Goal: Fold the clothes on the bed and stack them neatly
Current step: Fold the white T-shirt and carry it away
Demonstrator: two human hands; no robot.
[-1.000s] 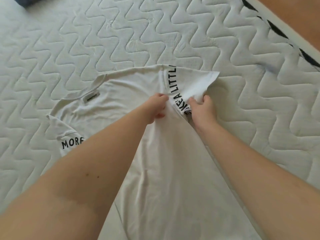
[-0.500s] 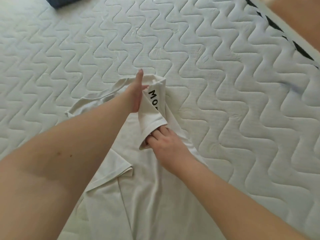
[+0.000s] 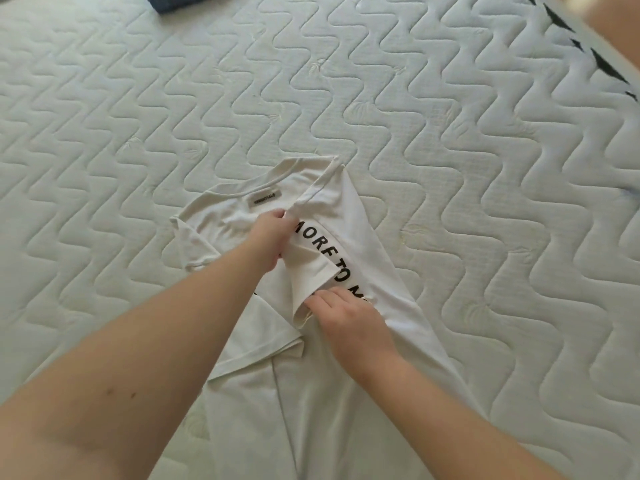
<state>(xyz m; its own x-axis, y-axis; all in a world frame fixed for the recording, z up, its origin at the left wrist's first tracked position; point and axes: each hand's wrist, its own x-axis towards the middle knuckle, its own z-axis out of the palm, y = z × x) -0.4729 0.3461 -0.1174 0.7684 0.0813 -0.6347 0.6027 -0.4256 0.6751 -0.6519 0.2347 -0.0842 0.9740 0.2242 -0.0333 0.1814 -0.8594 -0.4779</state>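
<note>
Flatly spread on the quilted mattress (image 3: 450, 168): a white T-shirt (image 3: 346, 410), neckline away from the camera, body running toward the bottom edge of the view. Inside the neckline, a small woven label (image 3: 264, 200), its wording too small to read. Folded across the shirt, a sleeve (image 3: 311, 258) printed in black capitals ("MORE TO M", the rest hidden by a hand).

Left hand (image 3: 268, 239): fingers curled, pinching the upper edge of that sleeve just below the collar, thumb on top of the cloth. Right hand (image 3: 349, 323): lower down and just beside the sleeve's open cuff, fingertips (image 3: 320, 299) bent and pressed against the cuff where it met the shirt's body (whether pinching the fabric or only pushing it, could not tell). Both forearms bare, reaching in from the bottom of the view, the left across the shirt's left side.

Another flap of the shirt (image 3: 266, 337) lay doubled over under the left forearm, its hem forming a slanted edge.

At the far left top, well apart from the shirt, part of a dark blue garment (image 3: 176, 1) on the mattress. Along the top right corner, a black-and-white patterned edge (image 3: 602, 60) of the mattress.
</note>
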